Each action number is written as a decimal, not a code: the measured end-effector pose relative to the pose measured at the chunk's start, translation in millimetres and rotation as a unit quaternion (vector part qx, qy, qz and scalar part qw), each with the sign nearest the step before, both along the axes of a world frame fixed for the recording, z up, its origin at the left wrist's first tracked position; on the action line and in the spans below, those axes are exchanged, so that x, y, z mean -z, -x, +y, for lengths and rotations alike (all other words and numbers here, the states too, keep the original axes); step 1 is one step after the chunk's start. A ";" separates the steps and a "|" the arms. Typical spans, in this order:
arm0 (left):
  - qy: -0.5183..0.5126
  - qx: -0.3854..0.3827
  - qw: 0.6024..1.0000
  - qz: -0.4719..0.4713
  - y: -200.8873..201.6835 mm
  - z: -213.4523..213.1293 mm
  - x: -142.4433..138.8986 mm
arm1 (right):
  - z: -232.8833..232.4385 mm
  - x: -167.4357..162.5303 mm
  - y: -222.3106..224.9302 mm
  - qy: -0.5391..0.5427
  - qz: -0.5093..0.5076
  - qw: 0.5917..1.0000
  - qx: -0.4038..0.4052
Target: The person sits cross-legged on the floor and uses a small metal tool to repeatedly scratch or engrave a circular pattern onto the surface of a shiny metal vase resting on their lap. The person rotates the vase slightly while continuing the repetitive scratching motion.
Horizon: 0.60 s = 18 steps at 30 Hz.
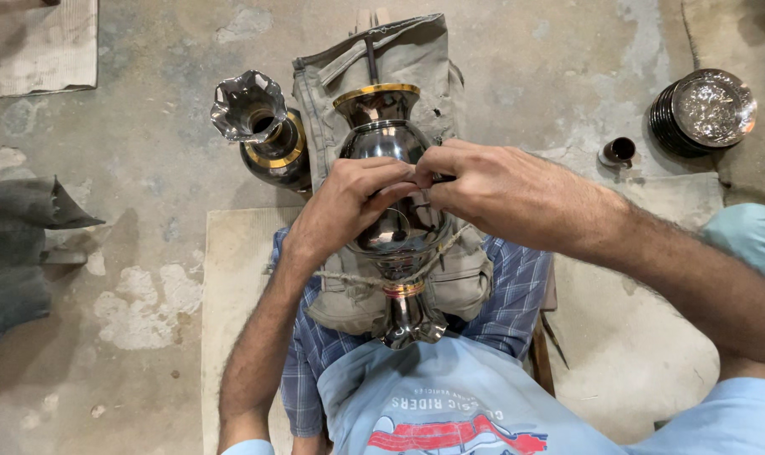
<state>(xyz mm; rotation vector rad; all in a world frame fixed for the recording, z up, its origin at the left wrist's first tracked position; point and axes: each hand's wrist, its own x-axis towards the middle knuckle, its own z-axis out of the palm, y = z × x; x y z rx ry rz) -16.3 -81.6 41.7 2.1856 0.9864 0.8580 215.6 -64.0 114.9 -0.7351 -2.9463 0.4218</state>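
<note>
A shiny dark metal vase (382, 126) with a gold band at its base lies along my lap on a padded grey cloth rest (399, 50), tied down by a cord across its neck. My left hand (344, 206) rests on the vase's belly, fingers curled against the metal. My right hand (500, 190) meets it from the right, fingertips pinched together on a small thing at the vase's surface; what it pinches is hidden by the fingers.
A second fluted vase (260, 126) with a gold band stands on the concrete floor to the left. A stack of shiny round plates (706, 109) and a small dark pot (620, 152) lie at the right. Folded grey cloth (16, 244) lies at the far left.
</note>
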 end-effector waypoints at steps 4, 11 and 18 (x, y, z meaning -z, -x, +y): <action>-0.006 0.003 1.000 0.005 1.2 0.5 3.1 | -0.7 2.1 -0.7 -0.004 -0.004 1.000 -0.002; 0.011 -0.007 1.000 0.010 -0.6 1.9 6.0 | -0.1 -3.5 3.8 0.024 0.016 0.999 0.012; 0.023 -0.025 0.999 -0.011 3.4 -0.2 0.5 | 13.0 -12.4 18.6 -0.003 0.012 1.000 0.024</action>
